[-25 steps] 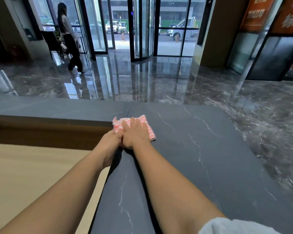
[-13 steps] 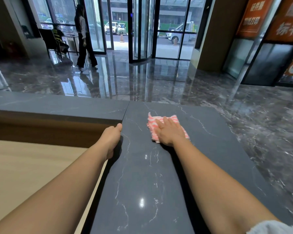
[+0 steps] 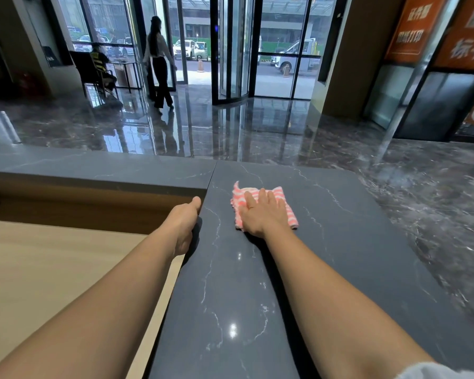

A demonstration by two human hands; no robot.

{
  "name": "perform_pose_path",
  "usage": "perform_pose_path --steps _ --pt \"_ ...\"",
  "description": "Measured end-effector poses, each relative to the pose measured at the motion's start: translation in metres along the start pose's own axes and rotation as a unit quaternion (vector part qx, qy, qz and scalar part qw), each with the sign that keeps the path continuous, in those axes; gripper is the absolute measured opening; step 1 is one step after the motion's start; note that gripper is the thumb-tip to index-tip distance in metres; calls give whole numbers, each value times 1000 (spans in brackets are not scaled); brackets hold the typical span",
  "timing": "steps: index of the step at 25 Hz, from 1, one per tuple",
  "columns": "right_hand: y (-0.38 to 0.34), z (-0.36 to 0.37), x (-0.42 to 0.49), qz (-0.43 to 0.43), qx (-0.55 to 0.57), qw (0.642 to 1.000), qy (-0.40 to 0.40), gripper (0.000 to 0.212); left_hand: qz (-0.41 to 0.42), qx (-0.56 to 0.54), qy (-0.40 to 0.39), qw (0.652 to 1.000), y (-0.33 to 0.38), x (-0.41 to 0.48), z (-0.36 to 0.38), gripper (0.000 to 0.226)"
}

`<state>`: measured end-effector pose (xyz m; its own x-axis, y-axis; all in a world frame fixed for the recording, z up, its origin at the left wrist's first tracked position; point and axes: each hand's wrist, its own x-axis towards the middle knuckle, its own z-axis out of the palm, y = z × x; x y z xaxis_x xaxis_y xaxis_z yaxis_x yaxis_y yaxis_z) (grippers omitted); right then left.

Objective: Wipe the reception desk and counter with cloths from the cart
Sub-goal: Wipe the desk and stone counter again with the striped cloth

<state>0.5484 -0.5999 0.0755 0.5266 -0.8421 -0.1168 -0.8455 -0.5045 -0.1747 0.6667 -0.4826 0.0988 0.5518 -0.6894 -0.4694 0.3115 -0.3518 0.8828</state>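
Head view: cloth [image 3: 290, 212] under right hand [image 3: 263, 216]

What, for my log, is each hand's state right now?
Left hand: at the counter edge, fingers hidden; cannot tell.
Right hand: open, pressing the striped cloth flat.

Dark stone counter [image 3: 340, 242], white veins, glossy (light glints near front). Pink-and-white striped cloth [image 3: 279, 195] lies on it toward far end, right hand [image 3: 263, 214] pressed flat on top. Left hand [image 3: 185, 222] at counter's left edge, thumb on top. Pale wooden desk [image 3: 52, 269] sits lower, alongside on left.
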Motion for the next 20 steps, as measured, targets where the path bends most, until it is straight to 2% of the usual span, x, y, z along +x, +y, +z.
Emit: perform_pose_path --steps 5,10,14,19,20 --pt "-74 20 -36 -65 -3 998 2 55 21 -10 -13 1000 1 -17 -13 46" --pt "-98 29 -63 -90 -16 996 1 56 -9 14 -15 1000 -3 -34 -30 44" --pt "-75 28 -69 -89 -10 996 6 53 -5 21 -10 1000 -6 -47 -31 43" --pt "0 16 -70 0 -36 999 28 53 -12 33 -29 999 -11 -71 -35 36" --pt "16 14 -71 21 -44 998 38 53 -14 31 -29 999 -14 -73 -38 40"
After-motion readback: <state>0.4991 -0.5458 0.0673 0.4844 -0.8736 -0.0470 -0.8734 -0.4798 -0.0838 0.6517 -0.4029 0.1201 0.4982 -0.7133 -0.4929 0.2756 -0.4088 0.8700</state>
